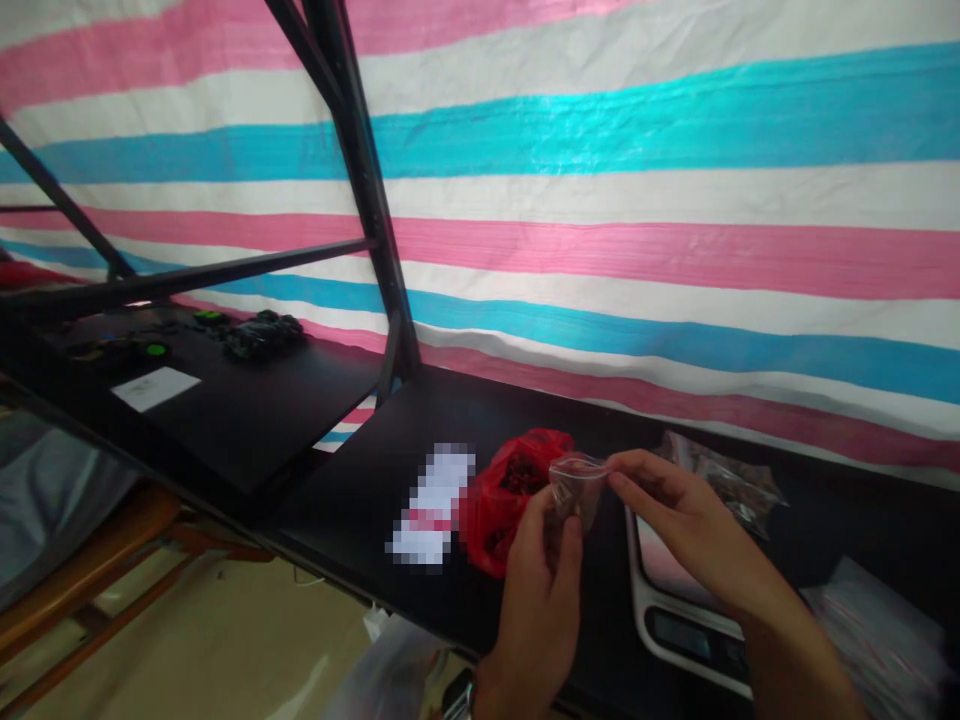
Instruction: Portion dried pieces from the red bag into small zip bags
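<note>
Between my two hands is a small clear zip-lock bag [589,490] with something brownish low inside it. My left hand [541,575] grips its body from below, thumb and fingers on either side. At the bag's upper right corner, my right hand [667,500] pinches the zip edge. Just behind my left hand sits an open red plastic bag [491,500] with dark small pieces in it. A kitchen scale [643,600] with a small display lies under my right forearm, partly hidden. What exactly the bag contains is too small to tell.
Clear bags with brown contents [739,485] lie behind the scale. Flat empty zip bags [877,640] are at the right. A blurred-out paper [435,510] lies left of the red bag. A black metal frame [367,190] rises at the back, before a striped sheet [637,130].
</note>
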Demonstrator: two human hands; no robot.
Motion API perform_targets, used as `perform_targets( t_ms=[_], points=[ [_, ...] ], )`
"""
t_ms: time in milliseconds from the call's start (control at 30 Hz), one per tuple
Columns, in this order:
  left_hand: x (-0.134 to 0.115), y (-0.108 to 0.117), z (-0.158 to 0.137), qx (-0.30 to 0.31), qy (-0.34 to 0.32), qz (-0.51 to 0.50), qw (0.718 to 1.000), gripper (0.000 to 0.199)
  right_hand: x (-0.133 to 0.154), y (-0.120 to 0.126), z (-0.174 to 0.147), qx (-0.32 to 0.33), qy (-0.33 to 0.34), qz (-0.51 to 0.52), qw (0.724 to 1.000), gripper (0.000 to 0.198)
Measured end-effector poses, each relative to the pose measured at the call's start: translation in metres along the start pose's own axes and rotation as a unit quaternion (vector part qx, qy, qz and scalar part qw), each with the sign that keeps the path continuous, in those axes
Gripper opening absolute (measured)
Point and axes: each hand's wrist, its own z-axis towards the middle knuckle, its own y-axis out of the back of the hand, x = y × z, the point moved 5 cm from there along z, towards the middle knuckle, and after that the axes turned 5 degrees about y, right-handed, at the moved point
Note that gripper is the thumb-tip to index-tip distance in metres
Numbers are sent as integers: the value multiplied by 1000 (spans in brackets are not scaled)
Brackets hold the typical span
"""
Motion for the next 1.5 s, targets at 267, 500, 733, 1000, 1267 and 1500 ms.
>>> perform_targets(
  t_ms=[267,500,733,1000,1267,1500],
  points=[
    [1,-12,0,24,-70,121,990,28,6,52,-19,-125,10,-33,992,37],
    [-7,-27,-3,25,-140,179,974,23,-27,106,-43,-186,-78,-45,978,41],
    [-8,-40,-9,52,-199,202,957,17,-47,116,-53,-189,-113,-30,975,39],
    [7,-41,-16,130,-120,62,982,48,-10,57,-38,-17,-67,86,994,37],
    [8,-16,3,80,-19,-25,996,36,-2,-2,-17,125,-50,76,988,25],
    [-5,7,9,170,60,-76,981,48,14,-21,-8,161,-34,90,982,13]
  ],
)
